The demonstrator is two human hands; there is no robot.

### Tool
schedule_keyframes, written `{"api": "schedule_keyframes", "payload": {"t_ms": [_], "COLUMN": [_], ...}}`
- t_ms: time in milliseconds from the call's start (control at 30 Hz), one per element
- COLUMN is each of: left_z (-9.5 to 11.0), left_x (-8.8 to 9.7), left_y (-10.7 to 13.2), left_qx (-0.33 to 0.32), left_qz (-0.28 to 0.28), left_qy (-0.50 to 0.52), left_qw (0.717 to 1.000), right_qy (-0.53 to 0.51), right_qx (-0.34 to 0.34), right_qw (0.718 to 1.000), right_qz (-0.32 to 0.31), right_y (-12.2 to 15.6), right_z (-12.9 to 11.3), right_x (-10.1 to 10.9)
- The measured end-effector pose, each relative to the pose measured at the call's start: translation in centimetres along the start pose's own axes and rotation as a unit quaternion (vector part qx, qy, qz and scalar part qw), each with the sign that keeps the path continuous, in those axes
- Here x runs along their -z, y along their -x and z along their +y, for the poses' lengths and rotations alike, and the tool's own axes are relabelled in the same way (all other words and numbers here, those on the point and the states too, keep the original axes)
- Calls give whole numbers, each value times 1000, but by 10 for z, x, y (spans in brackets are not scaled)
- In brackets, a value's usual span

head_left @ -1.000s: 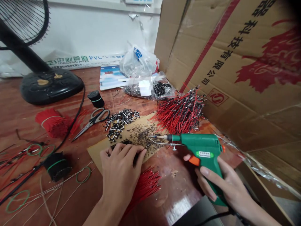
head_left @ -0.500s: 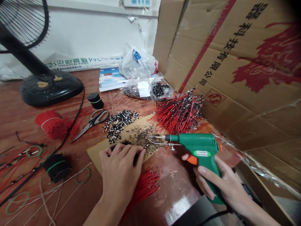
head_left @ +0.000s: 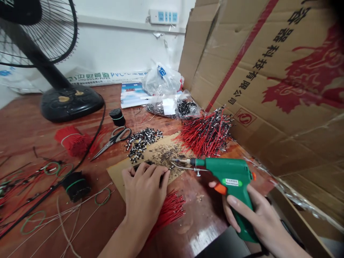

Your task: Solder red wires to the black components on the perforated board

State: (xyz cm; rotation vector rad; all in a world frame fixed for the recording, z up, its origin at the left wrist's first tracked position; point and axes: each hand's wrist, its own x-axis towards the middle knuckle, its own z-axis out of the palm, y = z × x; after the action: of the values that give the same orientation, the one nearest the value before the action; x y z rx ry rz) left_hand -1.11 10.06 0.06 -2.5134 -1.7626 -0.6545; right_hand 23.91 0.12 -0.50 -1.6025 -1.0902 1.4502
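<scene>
My right hand (head_left: 259, 211) is wrapped around the handle of a green soldering gun (head_left: 228, 170), its forefinger by the orange trigger. The gun's tip points left, with a thin metal feed tube below it. Just left of the tip, my left hand (head_left: 147, 182) has its fingers bent and closed over a dark block (head_left: 142, 165) on a cardboard sheet (head_left: 115, 175). A tiny black-and-silver part (head_left: 171, 167) shows by its fingertips; what the fingers grip is hidden. Under that hand lies a bundle of red wires (head_left: 172, 209).
A pile of small switch-like parts (head_left: 143, 141) lies behind my left hand. Finished-looking red wires (head_left: 206, 132) are heaped beside a large carton (head_left: 258, 89). Scissors (head_left: 113, 139), a tied red wire bundle (head_left: 72, 139), black bundles (head_left: 76, 186) and a fan (head_left: 71, 102) stand left.
The camera view has shifted, so everything appears a little farther right and lower. Both hands keep nearly the same places over the table, the soldering gun still in my right hand.
</scene>
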Motion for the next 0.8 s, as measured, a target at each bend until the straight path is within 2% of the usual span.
{"api": "schedule_keyframes", "payload": {"t_ms": [233, 433, 800], "left_z": [1, 0, -1], "left_x": [-2, -4, -5], "left_y": [2, 3, 2], "left_qx": [-9, -14, -24], "left_qz": [6, 19, 22], "left_qy": [-8, -10, -23], "left_qw": [1000, 1000, 999], "right_qy": [-74, -60, -96], "right_qx": [-17, -28, -49], "right_qw": [997, 998, 993], "right_qz": [-7, -16, -43], "right_y": [6, 8, 6], "right_z": [11, 11, 13], "right_x": [-6, -2, 4]}}
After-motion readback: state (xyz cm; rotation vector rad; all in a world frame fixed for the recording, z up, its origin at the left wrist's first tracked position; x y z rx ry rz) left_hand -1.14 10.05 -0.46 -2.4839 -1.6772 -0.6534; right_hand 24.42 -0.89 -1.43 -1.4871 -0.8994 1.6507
